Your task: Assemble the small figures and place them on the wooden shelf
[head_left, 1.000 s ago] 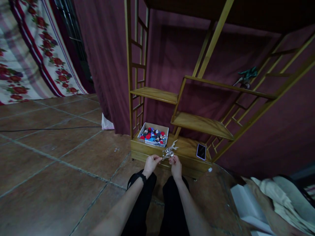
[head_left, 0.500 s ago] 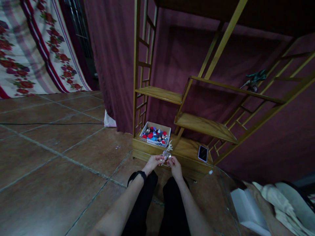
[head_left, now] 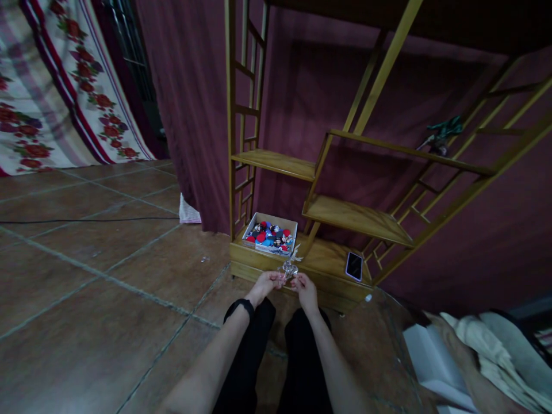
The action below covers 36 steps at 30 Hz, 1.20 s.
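Note:
Both my hands are held together in front of my knees, pinching a small silvery, clear trinket (head_left: 290, 265) between them. My left hand (head_left: 267, 283) grips its left side and my right hand (head_left: 305, 286) its right, fingers closed. A black band sits on my left wrist. Just beyond the hands is the bottom board of a wooden shelf unit (head_left: 328, 261). On it stands a white box (head_left: 270, 233) full of several small red, blue and black pieces.
A phone (head_left: 353, 265) lies flat on the bottom board to the right. A dark green object (head_left: 439, 133) rests on an upper shelf. Maroon curtains hang behind, a floral cloth at far left. Pale fabric and a white box (head_left: 435, 368) lie at lower right on the tiled floor.
The trinket and both hands have shifted slightly lower and closer together; its spike now points less high. The camera swayed a little sideways.

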Available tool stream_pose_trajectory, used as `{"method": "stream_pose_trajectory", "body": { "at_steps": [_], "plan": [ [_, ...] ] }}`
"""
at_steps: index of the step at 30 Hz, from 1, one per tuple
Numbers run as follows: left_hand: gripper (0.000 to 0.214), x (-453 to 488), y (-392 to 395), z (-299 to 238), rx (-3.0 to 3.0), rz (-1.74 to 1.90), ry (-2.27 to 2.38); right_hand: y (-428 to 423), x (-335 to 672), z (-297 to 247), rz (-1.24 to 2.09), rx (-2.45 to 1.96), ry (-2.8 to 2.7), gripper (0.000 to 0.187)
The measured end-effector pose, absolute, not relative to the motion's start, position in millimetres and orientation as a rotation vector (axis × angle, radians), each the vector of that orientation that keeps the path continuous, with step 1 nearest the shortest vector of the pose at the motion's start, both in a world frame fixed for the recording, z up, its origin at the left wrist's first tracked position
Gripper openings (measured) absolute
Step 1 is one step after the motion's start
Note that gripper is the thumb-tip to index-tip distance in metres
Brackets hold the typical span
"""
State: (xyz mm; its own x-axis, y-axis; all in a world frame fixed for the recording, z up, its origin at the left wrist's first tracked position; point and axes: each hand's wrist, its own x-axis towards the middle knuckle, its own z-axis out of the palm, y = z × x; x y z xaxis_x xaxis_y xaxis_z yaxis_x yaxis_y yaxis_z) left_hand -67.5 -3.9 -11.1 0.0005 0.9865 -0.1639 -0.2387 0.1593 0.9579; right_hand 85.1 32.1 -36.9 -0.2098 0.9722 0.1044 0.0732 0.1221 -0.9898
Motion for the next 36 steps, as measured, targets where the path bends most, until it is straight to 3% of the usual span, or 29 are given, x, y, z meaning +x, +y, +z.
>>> {"method": "stream_pose_trajectory", "body": {
  "at_steps": [8, 15, 36],
  "plan": [
    [0.020, -66.6, 2.9, -22.6, 0.930, 1.428, 1.408, 34.4, 90.9, -37.7, 1.015, -1.185, -1.539, 0.027],
    [0.027, -62.9, 2.6, -27.3, 1.304, 1.319, 1.520, 27.2, 90.4, -26.8, 0.853, -1.205, -1.707, 0.025],
    [0.021, -52.7, -18.2, 1.8, 1.626, 1.036, 1.951, 24.7, 88.0, -23.1, 0.929, -1.199, -1.697, 0.024]
  ]
}}
